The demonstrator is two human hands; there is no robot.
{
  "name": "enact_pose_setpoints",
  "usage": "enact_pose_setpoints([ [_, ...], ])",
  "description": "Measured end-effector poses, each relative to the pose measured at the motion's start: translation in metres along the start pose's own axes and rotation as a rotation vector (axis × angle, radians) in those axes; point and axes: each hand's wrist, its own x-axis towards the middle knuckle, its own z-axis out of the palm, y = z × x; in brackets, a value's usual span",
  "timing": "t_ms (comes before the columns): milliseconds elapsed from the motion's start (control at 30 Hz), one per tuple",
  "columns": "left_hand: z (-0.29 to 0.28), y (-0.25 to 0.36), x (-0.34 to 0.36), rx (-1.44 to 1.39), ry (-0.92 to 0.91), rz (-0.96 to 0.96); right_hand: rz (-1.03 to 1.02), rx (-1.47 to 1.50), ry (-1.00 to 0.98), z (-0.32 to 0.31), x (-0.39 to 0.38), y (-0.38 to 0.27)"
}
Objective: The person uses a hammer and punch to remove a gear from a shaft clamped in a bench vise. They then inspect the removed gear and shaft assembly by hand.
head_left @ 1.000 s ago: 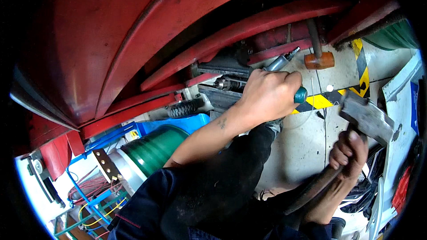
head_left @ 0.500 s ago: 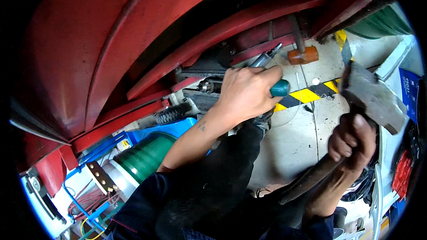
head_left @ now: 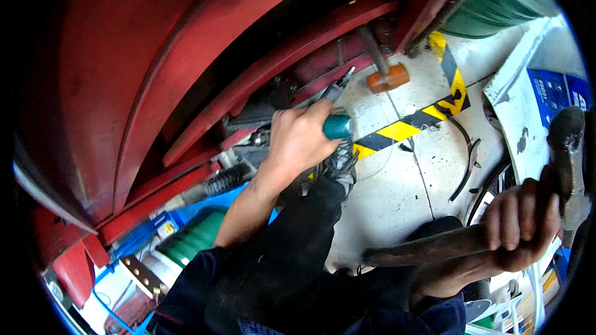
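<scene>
My left hand grips a tool with a teal handle, its metal shaft pointing up into the dark underside of a big red machine body. My right hand holds the worn wooden handle of a hammer at the lower right. The hammer's dark head is raised toward the right edge. My dark-trousered leg lies below the left hand.
An orange-headed mallet lies on the pale concrete floor by a black-and-yellow striped strip. A green drum stands top right. A white panel, black cables and a blue frame are nearby.
My right hand has swung the hammer up and toward the right edge. The view has shifted, so the left hand and teal-handled tool now sit lower in the picture.
</scene>
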Motion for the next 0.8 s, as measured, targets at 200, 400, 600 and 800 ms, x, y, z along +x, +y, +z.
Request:
enact_pose_setpoints([
  [200, 0.008, -0.041, -0.010, 0.124, 0.013, -0.071, 0.992, -0.482, 0.047, -0.009, 0.007, 0.089],
  [400, 0.010, -0.032, -0.029, 0.104, -0.004, -0.006, 0.686, -0.579, 0.369, -0.060, -0.024, 0.057],
  [600, -0.030, -0.003, -0.070, -0.268, 0.013, 0.203, 0.599, -1.310, 0.371, -0.142, -0.021, 0.065],
  [800, 0.036, 0.008, -0.046, -0.596, -0.746, -0.011, 0.435, -1.841, 0.035, -0.185, -0.012, 0.082],
])
